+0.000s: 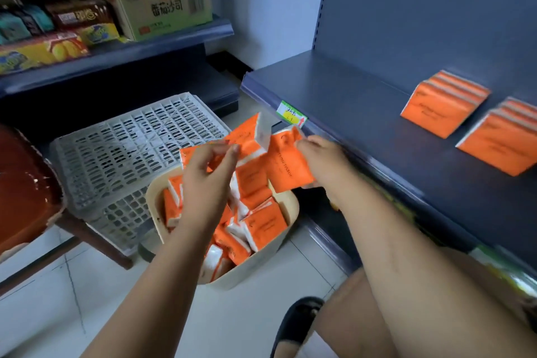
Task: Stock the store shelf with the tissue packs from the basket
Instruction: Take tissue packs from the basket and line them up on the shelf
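In the middle of the frame both hands are raised just above the basket [250, 270], a cream tub standing on the tiled floor [87, 299] at the lower centre. The left hand [207, 180] has its fingers [234, 150] and thumb pinched on the left-hand pack [247, 139], an orange wrapper with a white end that tilts up toward the shelf edge; whether a second one lies under the palm cannot be told. The right hand [322, 160] curls round the right-hand pack [286, 168], held slanted with its printed orange face toward the camera and touching the left-hand pack. Below them the loose packs [263, 224] lie jumbled in the basket at all angles. The dark blue shelf [363, 102] runs across the right half of the frame, with a green and white price tag [290, 113] on its front lip just above the hands. Two piles already lie on it at the right: the far stack [436, 109] and, nearer the right edge, the near stack [499, 145], just beside each other. A white lattice crate [130, 148] sits touching the basket on its left, a brown chair [23, 183] fills the left edge, and a cardboard carton [157, 0] stands on another shelf at the upper left.
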Action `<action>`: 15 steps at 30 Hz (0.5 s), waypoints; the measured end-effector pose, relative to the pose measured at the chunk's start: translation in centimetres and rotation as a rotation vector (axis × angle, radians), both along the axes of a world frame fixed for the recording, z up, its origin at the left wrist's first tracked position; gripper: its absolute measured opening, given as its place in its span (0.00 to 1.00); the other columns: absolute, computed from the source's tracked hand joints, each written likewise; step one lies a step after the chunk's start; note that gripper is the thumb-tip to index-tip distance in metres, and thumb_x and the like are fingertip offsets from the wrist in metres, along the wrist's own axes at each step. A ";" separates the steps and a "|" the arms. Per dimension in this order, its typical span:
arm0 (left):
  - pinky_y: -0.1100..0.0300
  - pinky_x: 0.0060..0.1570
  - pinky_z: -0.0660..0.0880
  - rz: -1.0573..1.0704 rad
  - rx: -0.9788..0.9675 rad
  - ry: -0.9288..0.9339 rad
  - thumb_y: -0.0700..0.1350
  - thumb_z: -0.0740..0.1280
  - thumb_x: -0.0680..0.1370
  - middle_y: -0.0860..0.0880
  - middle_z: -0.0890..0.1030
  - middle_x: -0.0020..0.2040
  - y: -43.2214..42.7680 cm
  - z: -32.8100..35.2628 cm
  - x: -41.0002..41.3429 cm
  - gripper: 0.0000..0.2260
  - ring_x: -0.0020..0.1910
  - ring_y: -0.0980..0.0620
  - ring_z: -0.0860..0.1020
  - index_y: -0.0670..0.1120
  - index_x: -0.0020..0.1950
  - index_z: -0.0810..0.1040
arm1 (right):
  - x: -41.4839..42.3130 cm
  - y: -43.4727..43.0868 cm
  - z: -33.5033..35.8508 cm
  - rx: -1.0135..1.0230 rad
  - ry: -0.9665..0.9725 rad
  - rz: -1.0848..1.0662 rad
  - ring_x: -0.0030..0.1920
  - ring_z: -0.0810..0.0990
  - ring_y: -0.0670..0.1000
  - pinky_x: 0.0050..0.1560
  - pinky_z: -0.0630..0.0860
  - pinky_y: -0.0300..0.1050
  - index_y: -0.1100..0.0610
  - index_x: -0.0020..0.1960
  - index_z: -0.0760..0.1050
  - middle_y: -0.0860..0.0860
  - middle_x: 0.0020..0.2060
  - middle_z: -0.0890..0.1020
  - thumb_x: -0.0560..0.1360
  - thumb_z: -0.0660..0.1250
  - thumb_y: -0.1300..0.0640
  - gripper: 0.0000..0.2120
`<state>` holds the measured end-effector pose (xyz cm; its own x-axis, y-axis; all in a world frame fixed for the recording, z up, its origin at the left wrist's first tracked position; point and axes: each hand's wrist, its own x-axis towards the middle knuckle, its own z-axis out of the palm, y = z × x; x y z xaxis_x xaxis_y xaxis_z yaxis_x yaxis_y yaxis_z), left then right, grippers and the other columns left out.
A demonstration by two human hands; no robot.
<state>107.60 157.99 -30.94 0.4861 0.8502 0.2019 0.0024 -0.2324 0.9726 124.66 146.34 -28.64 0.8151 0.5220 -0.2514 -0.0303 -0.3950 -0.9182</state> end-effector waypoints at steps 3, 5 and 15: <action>0.64 0.68 0.70 0.045 -0.006 -0.092 0.45 0.77 0.77 0.49 0.81 0.62 -0.7 2.7 2.6 0.10 0.66 0.59 0.77 0.52 0.36 0.82 | -0.1 -1.8 2.1 0.141 0.181 -0.109 0.35 0.83 0.54 0.31 0.81 0.48 0.51 0.51 0.77 0.53 0.44 0.84 0.80 0.68 0.48 0.07; 0.57 0.72 0.70 0.045 0.022 -0.114 0.46 0.80 0.73 0.50 0.79 0.63 -1.9 4.9 4.2 0.08 0.67 0.56 0.76 0.56 0.42 0.82 | 0.3 -3.4 3.6 0.229 0.260 -0.180 0.34 0.83 0.53 0.31 0.79 0.46 0.51 0.54 0.77 0.53 0.44 0.85 0.82 0.67 0.47 0.08; 0.51 0.65 0.78 -0.321 0.025 -0.221 0.43 0.80 0.72 0.53 0.80 0.61 -15.7 10.5 14.4 0.26 0.60 0.57 0.80 0.49 0.66 0.74 | 4.3 -20.8 8.1 0.526 0.211 -0.294 0.50 0.86 0.54 0.45 0.81 0.50 0.51 0.56 0.80 0.52 0.52 0.88 0.77 0.72 0.55 0.08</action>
<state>121.98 142.29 -20.45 0.6693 0.6554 0.3500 -0.2833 -0.2104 0.9357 129.00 125.58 -20.54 0.9038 0.3817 -0.1934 -0.2704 0.1592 -0.9495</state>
